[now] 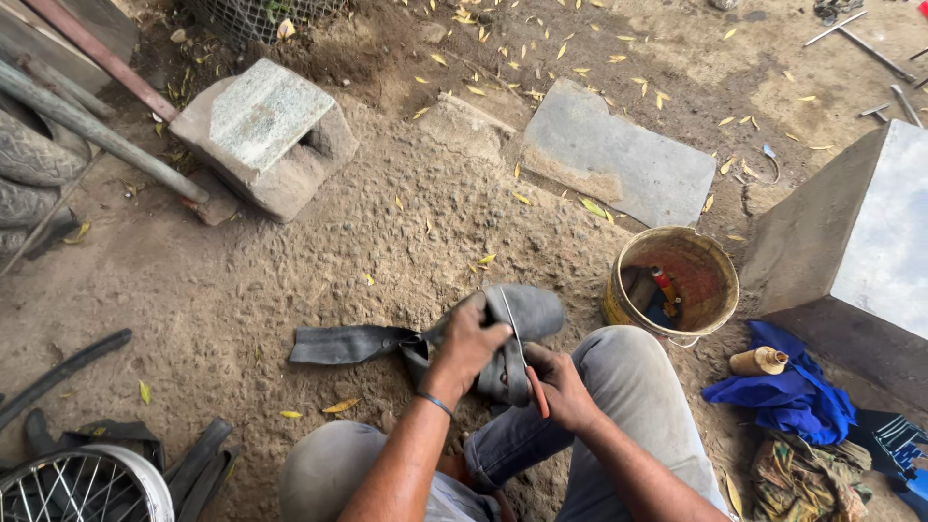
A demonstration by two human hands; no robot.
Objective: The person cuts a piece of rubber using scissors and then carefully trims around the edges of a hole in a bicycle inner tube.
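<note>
A black rubber inner tube (348,342) lies folded across my knees and the sandy ground, one flat end trailing left. My left hand (468,340) grips the bunched part of the tube from above. My right hand (557,384) holds a thin tool with a reddish handle (535,390), its metal blade running up across the tube's rounded fold (530,311). Both hands sit close together above my grey trousers (628,387).
A rusty yellow bucket (710,290) with tools stands to the right, beside a blue cloth (788,396), a small bottle (759,362) and a concrete block (851,242). A stone block (263,135) lies far left; a spoked wheel (82,483) and tyres (29,164) at left.
</note>
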